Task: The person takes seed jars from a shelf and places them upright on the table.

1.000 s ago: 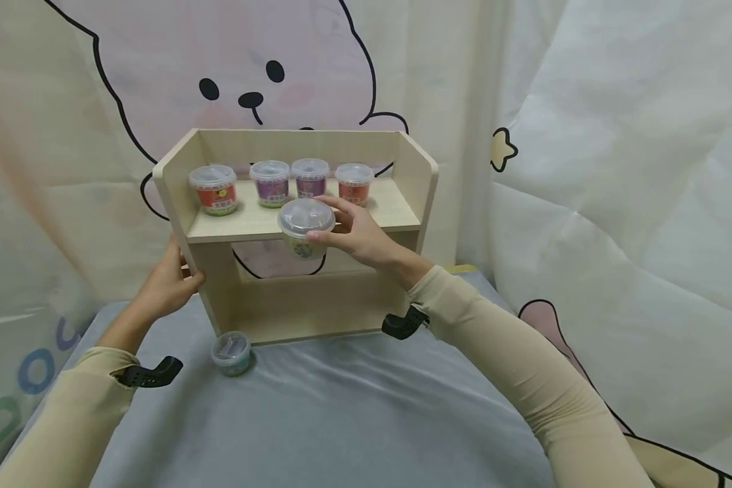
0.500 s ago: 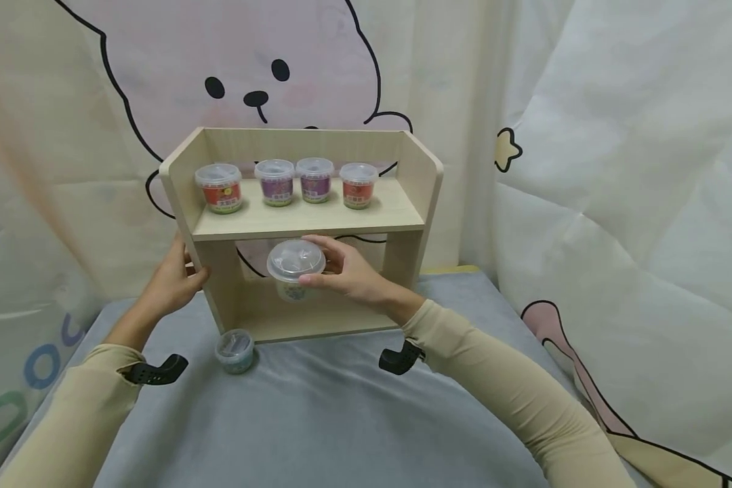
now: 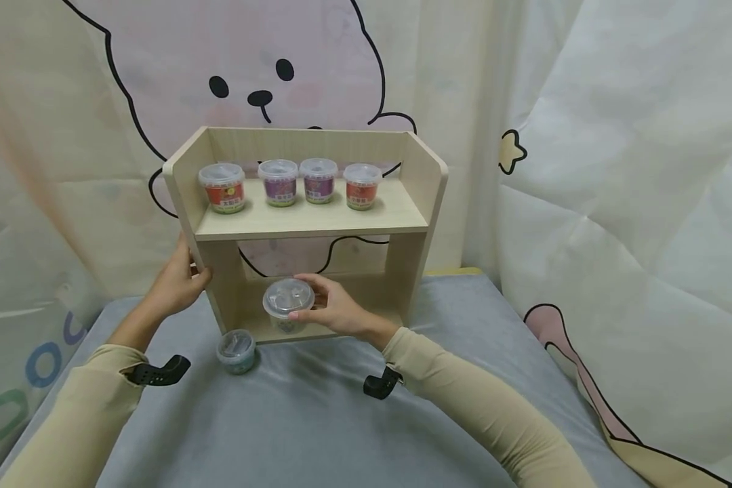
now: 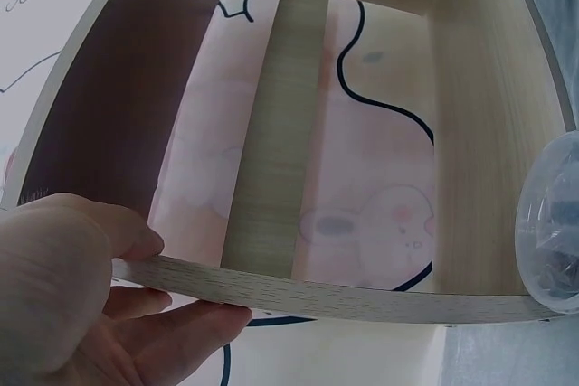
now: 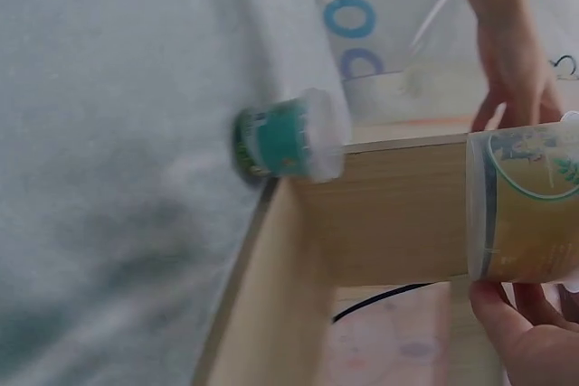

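Observation:
My left hand (image 3: 179, 281) grips the left side panel of a pale wooden two-level shelf (image 3: 311, 218); in the left wrist view its thumb lies on the inner face, the fingers outside. Between the thumb and fingers of my right hand (image 3: 340, 310) is a clear-lidded plastic tub (image 3: 288, 305), upright in front of the lower level. A yellowish printed label shows on that tub (image 5: 534, 210) in the right wrist view. Near the shelf's front left corner, a teal-labelled lidded tub (image 3: 236, 351) stands on the blue-grey cloth. Whether the held tub touches the lower board is unclear.
On the upper level stand a red-labelled tub (image 3: 222, 190) at left, two purple-labelled tubs (image 3: 279, 183) in the middle and another red-labelled tub (image 3: 362, 188) at right. Blue-grey cloth (image 3: 354, 420) covers the table. Printed curtains (image 3: 622, 203) hang behind and at the sides.
My right hand has lowered the held tub from the upper board's front edge to the lower level, slightly leftward. My left hand keeps its grip on the side panel. The view has shifted slightly.

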Available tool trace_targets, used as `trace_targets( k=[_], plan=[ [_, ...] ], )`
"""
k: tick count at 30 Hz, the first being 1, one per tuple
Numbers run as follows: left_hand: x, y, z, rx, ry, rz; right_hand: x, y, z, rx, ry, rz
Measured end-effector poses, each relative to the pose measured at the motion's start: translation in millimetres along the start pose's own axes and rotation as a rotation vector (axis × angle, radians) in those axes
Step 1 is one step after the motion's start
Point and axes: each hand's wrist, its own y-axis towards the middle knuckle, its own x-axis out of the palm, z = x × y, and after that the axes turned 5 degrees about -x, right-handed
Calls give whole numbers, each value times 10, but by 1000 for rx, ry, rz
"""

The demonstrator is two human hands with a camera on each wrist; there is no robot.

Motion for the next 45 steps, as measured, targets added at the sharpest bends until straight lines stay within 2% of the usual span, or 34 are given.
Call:
trace_targets(
  k=[7,18,26,36,45],
  plan=[
    [-18,-3,5,-49,16,-10,42,-1,223,37,19,4],
    [15,-13,10,-19,5,4,162,5,561,82,39,-5],
    [11,-38,-6,-20,14,16,260,41,716,104,36,-10],
    [-5,-46,38,-46,16,-10,366,102,865,151,24,-60],
    [7,-38,33,-56,27,-9,415,97,1076,148,-51,-51]
  ],
)
